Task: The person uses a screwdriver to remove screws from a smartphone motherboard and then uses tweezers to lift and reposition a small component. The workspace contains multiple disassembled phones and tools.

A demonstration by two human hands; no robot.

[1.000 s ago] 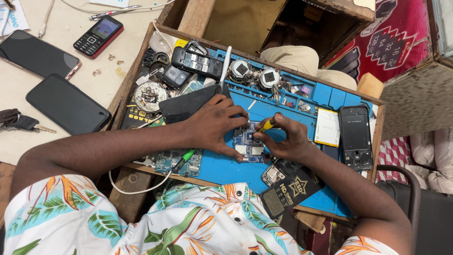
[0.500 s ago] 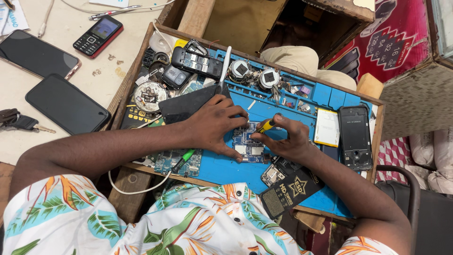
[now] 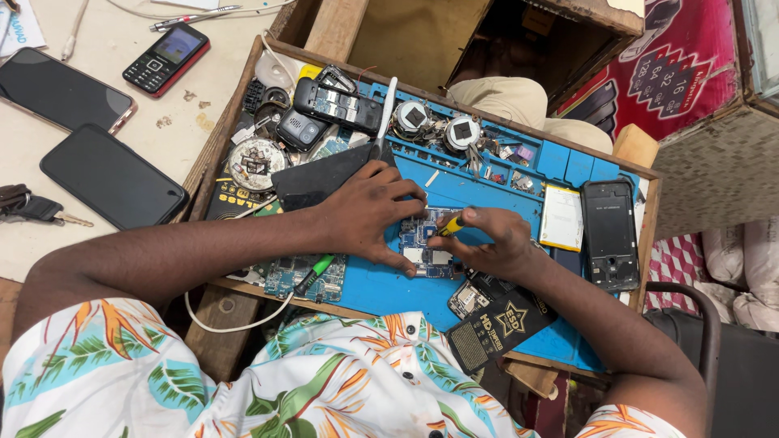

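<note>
My left hand (image 3: 369,211) rests flat on a small blue circuit board (image 3: 423,246), fingers spread and pressing it onto the blue work mat (image 3: 487,191). My right hand (image 3: 491,242) is closed around a small screwdriver with a yellow and black handle (image 3: 451,225), its tip pointing down at the board. The board lies between both hands, near the middle of the mat.
A phone frame (image 3: 610,234), a white battery (image 3: 561,217), several phone parts (image 3: 333,105) and another circuit board (image 3: 304,276) crowd the wooden tray. Two black smartphones (image 3: 112,177), a red keypad phone (image 3: 166,58) and keys (image 3: 28,207) lie on the table at left.
Both hands stay on the circuit board; the right hand has shifted the screwdriver only slightly.
</note>
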